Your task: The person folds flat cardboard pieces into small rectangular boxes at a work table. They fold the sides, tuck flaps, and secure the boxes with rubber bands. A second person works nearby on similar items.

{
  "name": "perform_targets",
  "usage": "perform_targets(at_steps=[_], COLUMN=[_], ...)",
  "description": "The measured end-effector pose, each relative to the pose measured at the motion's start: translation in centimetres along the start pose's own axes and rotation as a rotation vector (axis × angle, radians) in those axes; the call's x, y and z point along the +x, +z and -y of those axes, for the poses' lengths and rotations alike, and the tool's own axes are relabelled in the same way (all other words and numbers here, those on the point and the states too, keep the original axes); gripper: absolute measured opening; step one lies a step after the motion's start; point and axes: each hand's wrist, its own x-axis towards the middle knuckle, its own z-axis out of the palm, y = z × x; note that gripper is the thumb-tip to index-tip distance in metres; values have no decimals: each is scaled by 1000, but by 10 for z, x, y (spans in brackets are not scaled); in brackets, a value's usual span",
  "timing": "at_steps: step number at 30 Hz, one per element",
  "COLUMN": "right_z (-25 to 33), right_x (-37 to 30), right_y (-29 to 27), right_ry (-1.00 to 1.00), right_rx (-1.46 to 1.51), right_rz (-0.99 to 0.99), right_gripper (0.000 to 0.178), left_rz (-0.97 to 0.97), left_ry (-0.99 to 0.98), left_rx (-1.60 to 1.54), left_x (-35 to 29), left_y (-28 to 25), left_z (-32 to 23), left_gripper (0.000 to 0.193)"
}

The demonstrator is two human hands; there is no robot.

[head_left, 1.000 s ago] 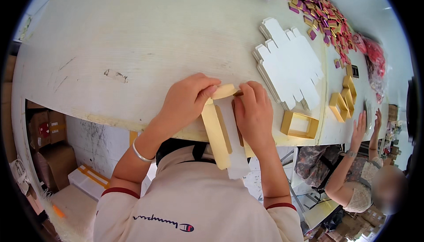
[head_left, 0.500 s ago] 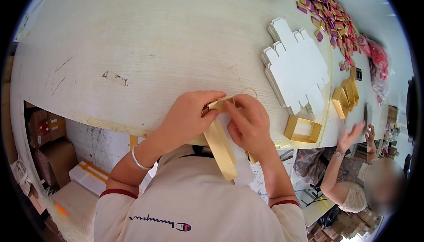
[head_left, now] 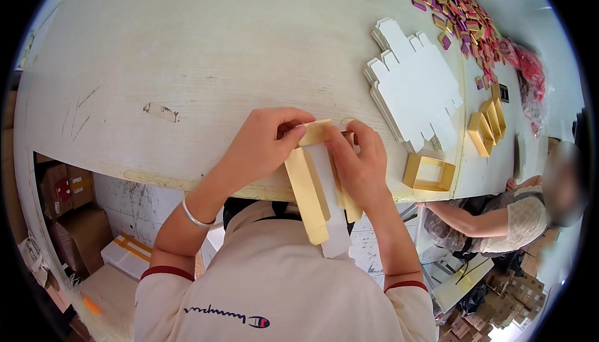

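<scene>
A partly folded box of gold and white card [head_left: 307,195] is between my hands at the table's front edge. Its gold side walls stand up along a white middle that hangs over the edge toward me. My left hand [head_left: 265,137] pinches the left end of the gold far flap between thumb and fingers. My right hand [head_left: 360,160] is closed on the flap's right end, with the right wall beneath it. Part of a thin yellowish loop [head_left: 348,119] shows behind my right fingers.
Right of my hands lies a stack of flat white box blanks [head_left: 415,89]. Nearer stands an open gold box [head_left: 429,174]; several more gold boxes [head_left: 486,130] stand farther right. Small purple and gold pieces [head_left: 452,11] are heaped at the far right. Another person [head_left: 499,217] is at the right.
My hands have moved slightly apart, and the box's side walls have spread, showing more of its white inside. The other person's hands have lowered and the body has turned.
</scene>
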Motion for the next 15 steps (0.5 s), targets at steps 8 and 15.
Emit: perform_targets(at_steps=[8,15], right_z=[-11,-23], right_x=[10,41], right_y=[5,-18], right_ry=[-23,300], right_rx=[275,716], right_rz=[-15,371], right_gripper=[23,7], left_rz=[85,101], left_ry=[-17,-11], left_rx=[-34,-26], left_x=[1,-5], left_y=[-5,-4], left_z=[-7,-9], left_gripper=[15,11])
